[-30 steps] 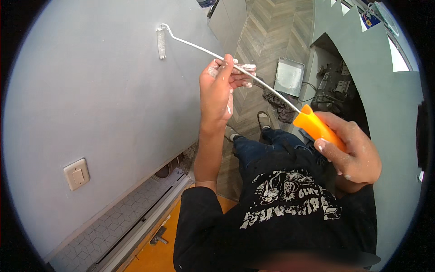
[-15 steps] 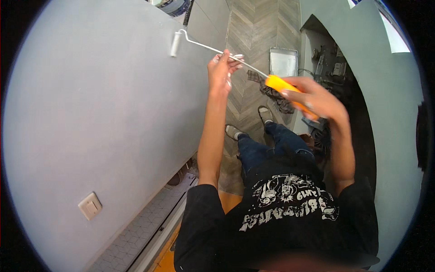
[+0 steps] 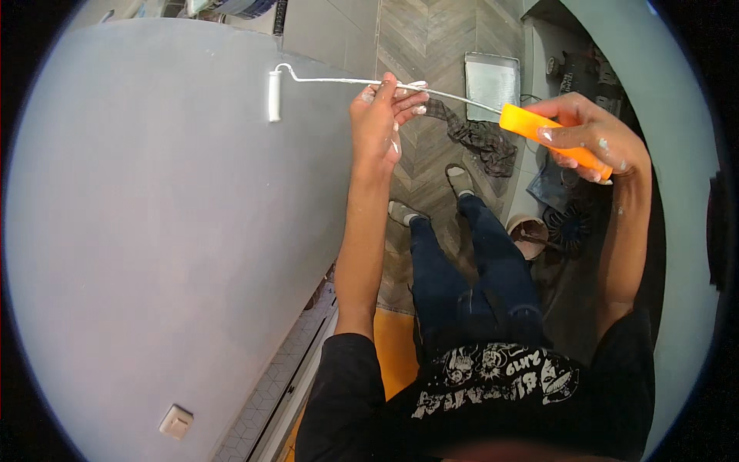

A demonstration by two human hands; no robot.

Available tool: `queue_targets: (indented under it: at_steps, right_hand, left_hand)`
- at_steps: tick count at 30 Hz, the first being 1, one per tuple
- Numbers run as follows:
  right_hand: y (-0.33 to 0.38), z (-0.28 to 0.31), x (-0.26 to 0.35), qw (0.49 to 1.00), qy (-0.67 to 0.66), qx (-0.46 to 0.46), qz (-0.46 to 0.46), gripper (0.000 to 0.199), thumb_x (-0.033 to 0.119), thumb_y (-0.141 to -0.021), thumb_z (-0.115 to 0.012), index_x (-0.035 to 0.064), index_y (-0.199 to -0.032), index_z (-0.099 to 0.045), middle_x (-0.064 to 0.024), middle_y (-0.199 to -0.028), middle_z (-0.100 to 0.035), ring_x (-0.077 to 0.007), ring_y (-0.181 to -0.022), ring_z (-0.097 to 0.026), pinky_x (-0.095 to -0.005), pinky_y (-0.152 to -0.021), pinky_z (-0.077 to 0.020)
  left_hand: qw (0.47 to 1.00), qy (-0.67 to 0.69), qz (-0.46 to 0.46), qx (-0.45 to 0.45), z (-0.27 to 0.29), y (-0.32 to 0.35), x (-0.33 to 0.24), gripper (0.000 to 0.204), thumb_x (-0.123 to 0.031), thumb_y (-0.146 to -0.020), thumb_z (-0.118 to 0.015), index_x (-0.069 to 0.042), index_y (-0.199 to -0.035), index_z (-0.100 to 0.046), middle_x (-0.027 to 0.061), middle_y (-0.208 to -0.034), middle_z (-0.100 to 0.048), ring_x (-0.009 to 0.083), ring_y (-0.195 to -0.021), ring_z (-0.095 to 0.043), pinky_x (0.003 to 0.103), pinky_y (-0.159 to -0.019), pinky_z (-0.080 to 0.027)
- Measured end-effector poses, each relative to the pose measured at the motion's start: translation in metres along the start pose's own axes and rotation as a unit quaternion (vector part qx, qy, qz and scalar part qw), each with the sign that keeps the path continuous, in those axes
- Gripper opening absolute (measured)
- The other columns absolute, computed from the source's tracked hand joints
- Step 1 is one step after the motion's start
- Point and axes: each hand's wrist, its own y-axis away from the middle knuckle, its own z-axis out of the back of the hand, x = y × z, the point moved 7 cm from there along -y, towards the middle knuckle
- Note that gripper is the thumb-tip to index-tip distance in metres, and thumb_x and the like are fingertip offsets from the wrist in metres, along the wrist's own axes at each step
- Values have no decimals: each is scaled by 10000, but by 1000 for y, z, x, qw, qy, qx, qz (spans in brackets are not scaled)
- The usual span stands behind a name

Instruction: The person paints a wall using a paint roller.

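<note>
A mini paint roller [image 3: 275,97] with a narrow white sleeve, a long bent metal rod and an orange handle spans both my hands. My right hand [image 3: 589,137], spotted with white paint, is closed round the orange handle. Farther along, my left hand [image 3: 381,115] pinches the rod between thumb and fingers, the other fingers partly stretched out and smeared with paint. The white sleeve is at the pale grey wall [image 3: 169,192] on the left, near its far edge. Whether it presses on the surface is hard to tell.
A paint tray [image 3: 493,77] with white paint lies on the wood-patterned floor [image 3: 416,154]. Beside it is a crumpled dark checked cloth [image 3: 489,146]. A bucket [image 3: 528,236] stands right of my legs. A light switch [image 3: 176,421] is on the wall at lower left.
My right hand has moved right with the handle, and the rod lies flatter across the view. The roller sleeve has shifted left and nearer along the wall. My left hand still pinches the rod.
</note>
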Motion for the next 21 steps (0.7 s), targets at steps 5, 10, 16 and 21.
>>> queue_targets:
  at_steps: [5,10,16,21]
  right_hand:
    - [-113,-2,-32,996,86,2,-30,438,253,-867,-628,-33,-1192,-556,-6,-560,-465,-56,-338,-407,-173,-295,-320]
    - [-210,-27,-110,998,55,2,-7,513,306,-860,-651,-37,-1224,-538,6,-584,-494,-63,-382,-460,-196,-334,-369]
    - [-182,-8,-133,996,17,-21,-82,416,169,-903,-600,28,-1288,-525,11,-567,-502,-46,-375,-454,-180,-323,-357]
    - [-221,1,-134,996,71,-41,-39,413,241,-855,-648,7,-1189,-581,5,-577,-503,-61,-375,-450,-217,-329,-359]
  left_hand:
    - [998,-7,17,-54,74,-93,86,219,-193,-961,-542,17,-911,-506,212,-922,-646,270,-768,-676,311,-628,-564]
    - [995,-36,54,-70,148,-159,163,216,-197,-960,-547,7,-894,-518,186,-882,-657,260,-764,-680,302,-622,-563]
    - [995,-38,52,-70,114,-134,163,210,-196,-965,-539,9,-921,-523,178,-848,-662,258,-764,-681,298,-643,-560]
    - [996,4,40,-77,129,-178,178,216,-179,-970,-528,9,-872,-486,216,-856,-650,259,-741,-674,318,-630,-560]
